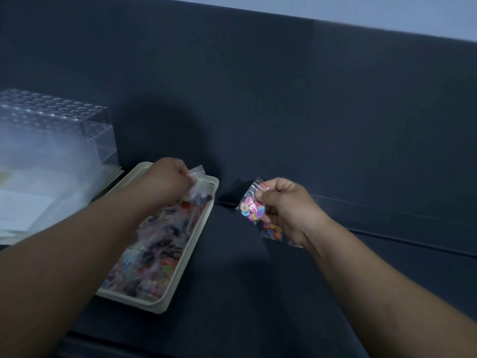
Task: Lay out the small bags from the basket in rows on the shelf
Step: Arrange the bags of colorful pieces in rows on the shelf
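One cream basket sits on the dark sofa seat, its long axis running from 7 o'clock to 1 o'clock. It holds a heap of small clear bags of coloured buttons; the heap is too blurred for me to count. My left hand is closed over the basket's far end, at 1 o'clock of the heap, fingers pinched together on the top edge of one clear bag. My right hand is clear of the basket, at 3 o'clock of it, above the seat. It pinches one bag of pastel buttons between thumb and forefinger, red-striped seal edge pointing to 1 o'clock and long axis running 1 to 7. At least one more bag of orange and red buttons hangs below my palm; its exact grip cannot be determined. One clear plastic tiered shelf stands at 10 o'clock of the basket.
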